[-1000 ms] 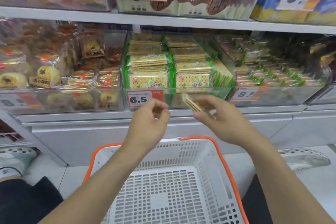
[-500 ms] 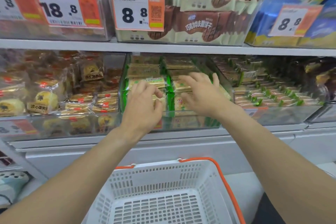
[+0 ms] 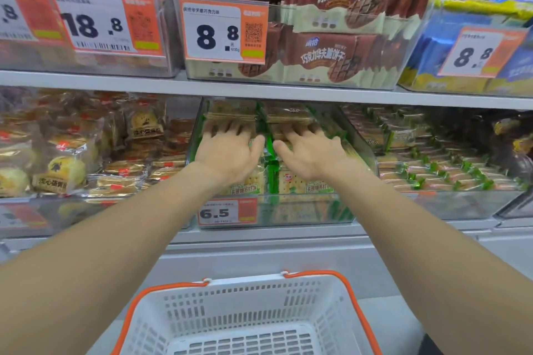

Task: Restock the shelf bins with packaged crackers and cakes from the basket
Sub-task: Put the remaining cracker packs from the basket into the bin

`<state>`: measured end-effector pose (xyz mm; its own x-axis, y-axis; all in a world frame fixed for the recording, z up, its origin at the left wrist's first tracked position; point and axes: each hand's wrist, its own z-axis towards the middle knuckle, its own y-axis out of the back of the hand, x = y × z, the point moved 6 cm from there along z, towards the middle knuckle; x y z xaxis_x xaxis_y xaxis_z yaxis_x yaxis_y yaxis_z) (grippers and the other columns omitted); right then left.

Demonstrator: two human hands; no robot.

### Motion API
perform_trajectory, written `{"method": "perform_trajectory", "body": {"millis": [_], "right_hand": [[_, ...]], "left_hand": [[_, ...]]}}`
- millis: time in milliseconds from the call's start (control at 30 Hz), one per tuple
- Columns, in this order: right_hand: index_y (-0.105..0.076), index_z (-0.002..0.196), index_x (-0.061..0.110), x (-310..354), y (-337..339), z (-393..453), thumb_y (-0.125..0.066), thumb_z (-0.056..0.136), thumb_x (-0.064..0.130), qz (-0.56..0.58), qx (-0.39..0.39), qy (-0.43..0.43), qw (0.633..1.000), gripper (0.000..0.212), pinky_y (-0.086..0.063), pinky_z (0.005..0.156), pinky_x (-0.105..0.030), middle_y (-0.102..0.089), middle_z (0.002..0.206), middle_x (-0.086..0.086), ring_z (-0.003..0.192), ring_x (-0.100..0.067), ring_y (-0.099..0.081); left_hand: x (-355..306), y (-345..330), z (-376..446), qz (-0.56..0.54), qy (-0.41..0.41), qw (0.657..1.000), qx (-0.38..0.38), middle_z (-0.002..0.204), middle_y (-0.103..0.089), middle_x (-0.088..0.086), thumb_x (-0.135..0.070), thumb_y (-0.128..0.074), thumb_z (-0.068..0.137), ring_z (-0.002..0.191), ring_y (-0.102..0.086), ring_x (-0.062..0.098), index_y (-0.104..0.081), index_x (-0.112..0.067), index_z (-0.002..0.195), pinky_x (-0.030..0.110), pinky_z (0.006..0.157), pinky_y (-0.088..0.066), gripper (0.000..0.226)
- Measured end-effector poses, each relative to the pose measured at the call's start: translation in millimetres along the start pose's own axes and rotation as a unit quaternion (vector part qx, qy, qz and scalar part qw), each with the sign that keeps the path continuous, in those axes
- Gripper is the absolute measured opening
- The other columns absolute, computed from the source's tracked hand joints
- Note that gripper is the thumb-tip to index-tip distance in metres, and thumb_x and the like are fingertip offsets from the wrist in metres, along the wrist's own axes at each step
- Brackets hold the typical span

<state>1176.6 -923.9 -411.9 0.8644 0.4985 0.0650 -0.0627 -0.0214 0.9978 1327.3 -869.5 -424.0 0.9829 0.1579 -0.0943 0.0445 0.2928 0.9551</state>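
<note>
A clear shelf bin (image 3: pixel 362 150) with a 6.5 price tag (image 3: pixel 227 212) holds two stacks of green-wrapped cracker packs (image 3: pixel 305 184). Both hands reach into it. My left hand (image 3: pixel 230 150) lies flat on the left stack, fingers spread toward the back. My right hand (image 3: pixel 311 150) presses flat on the right stack, fingers straight. Neither hand grips a pack. The white basket (image 3: pixel 245 317) with orange handles stands below on the floor, and the part of it in view holds nothing.
Left of the cracker bin is a bin of wrapped round cakes (image 3: pixel 66 170). Right of it, a bin of small green-ended packs (image 3: pixel 432 164). The shelf above (image 3: pixel 259 89) carries brown chocolate wafer packs (image 3: pixel 331 46) and blue bags (image 3: pixel 476 23).
One second ago my right hand pinched a cracker pack in front of the bin. Both hands then moved up into the bin and now lie flat on the stacks, further back.
</note>
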Motion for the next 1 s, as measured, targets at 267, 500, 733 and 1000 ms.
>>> {"method": "perform_trajectory", "body": {"millis": [267, 500, 733, 1000], "right_hand": [[-0.033, 0.155, 0.025, -5.3, 16.7, 20.4, -0.022, 0.102, 0.054, -0.017, -0.023, -0.007, 1.000, 0.061, -0.001, 0.117, -0.069, -0.020, 0.166, -0.006, 0.151, -0.035, -0.015], [-0.008, 0.160, 0.035, -5.0, -5.0, 51.8, -0.012, 0.093, 0.063, 0.037, 0.042, -0.004, 0.998, 0.072, -0.008, 0.122, -0.061, -0.003, 0.169, -0.001, 0.155, -0.030, -0.007], [-0.031, 0.156, 0.017, -4.6, 0.2, 45.6, -0.015, 0.104, 0.049, 0.070, 0.088, -0.023, 0.993, 0.063, -0.018, 0.121, -0.053, -0.025, 0.164, -0.014, 0.149, -0.034, -0.026], [-0.027, 0.158, 0.021, -70.2, 0.1, 4.7, -0.019, 0.099, 0.070, 0.125, 0.024, -0.037, 0.991, 0.078, -0.025, 0.121, -0.050, -0.026, 0.163, -0.016, 0.149, -0.036, -0.025]], "left_hand": [[-12.5, 21.7, 16.3, -0.052, 0.046, 0.997, 0.041, 0.136, -0.056, 0.015, -0.040, -0.032, 0.101, 0.121, -0.053, 0.033, -0.056, -0.014, 0.130, 0.041, 0.098, -0.039, 0.045], [-11.2, -8.9, 43.6, -0.055, 0.061, 0.987, 0.141, 0.169, 0.004, 0.000, -0.055, -0.017, 0.102, 0.155, 0.004, 0.024, -0.005, -0.029, 0.160, 0.050, 0.124, 0.006, 0.065], [-15.6, -12.7, 37.8, 0.005, 0.070, 0.976, 0.205, 0.164, -0.025, 0.011, -0.048, -0.014, 0.105, 0.150, -0.025, 0.030, -0.031, -0.019, 0.156, 0.048, 0.123, -0.017, 0.061], [-11.3, -13.5, 32.3, 0.009, 0.087, 0.979, 0.183, 0.168, -0.007, 0.005, -0.061, -0.007, 0.101, 0.155, -0.008, 0.027, -0.011, -0.026, 0.161, 0.052, 0.122, -0.006, 0.069]]}}
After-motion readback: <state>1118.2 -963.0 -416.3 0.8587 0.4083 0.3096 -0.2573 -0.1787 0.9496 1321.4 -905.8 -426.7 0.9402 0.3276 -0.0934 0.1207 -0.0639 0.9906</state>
